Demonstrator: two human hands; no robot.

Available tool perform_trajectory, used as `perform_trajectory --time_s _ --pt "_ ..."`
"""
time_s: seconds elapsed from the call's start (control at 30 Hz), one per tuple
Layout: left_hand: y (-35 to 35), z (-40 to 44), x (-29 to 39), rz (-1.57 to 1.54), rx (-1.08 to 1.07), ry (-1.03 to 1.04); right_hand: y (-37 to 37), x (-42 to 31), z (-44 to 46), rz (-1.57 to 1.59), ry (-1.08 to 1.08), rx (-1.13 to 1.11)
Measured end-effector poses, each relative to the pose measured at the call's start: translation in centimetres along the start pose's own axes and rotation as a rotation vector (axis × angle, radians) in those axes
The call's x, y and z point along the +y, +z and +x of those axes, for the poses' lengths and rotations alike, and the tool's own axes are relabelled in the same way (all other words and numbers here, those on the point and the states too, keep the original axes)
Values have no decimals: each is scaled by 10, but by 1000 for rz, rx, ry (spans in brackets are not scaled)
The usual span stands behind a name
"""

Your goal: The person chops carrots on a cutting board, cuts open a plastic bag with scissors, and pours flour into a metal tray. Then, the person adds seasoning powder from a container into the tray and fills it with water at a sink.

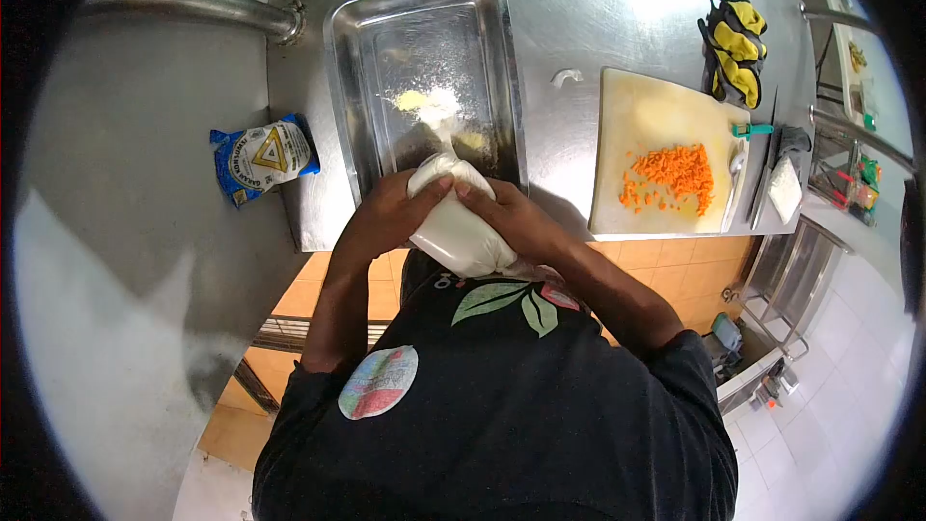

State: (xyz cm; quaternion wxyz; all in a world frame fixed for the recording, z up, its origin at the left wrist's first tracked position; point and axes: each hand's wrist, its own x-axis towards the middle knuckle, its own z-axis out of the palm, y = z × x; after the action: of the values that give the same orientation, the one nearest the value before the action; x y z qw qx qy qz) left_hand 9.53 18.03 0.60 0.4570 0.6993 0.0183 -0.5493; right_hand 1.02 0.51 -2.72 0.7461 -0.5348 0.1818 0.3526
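A clear plastic bag of white powder [459, 230] is gripped between my left hand [394, 212] and my right hand [511, 217], over the near edge of a metal tray [349, 48]. My thumbs press on the top of the bag near its mouth, with the fingers wrapped round its sides. The mouth tilts toward the tray, and white powder [442, 106] trails from it onto the tray floor. A small yellow patch [410, 99] lies beside that pile. The undersides of both hands are hidden.
A blue salt packet [268, 156] lies left of the tray. To the right, a cutting board [656, 111] bears diced orange pieces [675, 174], with a green-handled peeler [752, 130] and a knife [767, 178] nearby. Yellow-and-black gloves [736, 46] lie at the back right.
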Motion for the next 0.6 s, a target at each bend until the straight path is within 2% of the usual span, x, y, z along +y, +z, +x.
perform_trajectory --time_s 0.2,0.4,0.6 --pt "7 4 -14 10 68 113 1 -3 -2 -73 -23 15" --pt "8 1 -5 36 95 59 2 -11 -4 -47 78 68" --pt "6 -3 -2 52 67 54 5 1 0 -50 -4 98"
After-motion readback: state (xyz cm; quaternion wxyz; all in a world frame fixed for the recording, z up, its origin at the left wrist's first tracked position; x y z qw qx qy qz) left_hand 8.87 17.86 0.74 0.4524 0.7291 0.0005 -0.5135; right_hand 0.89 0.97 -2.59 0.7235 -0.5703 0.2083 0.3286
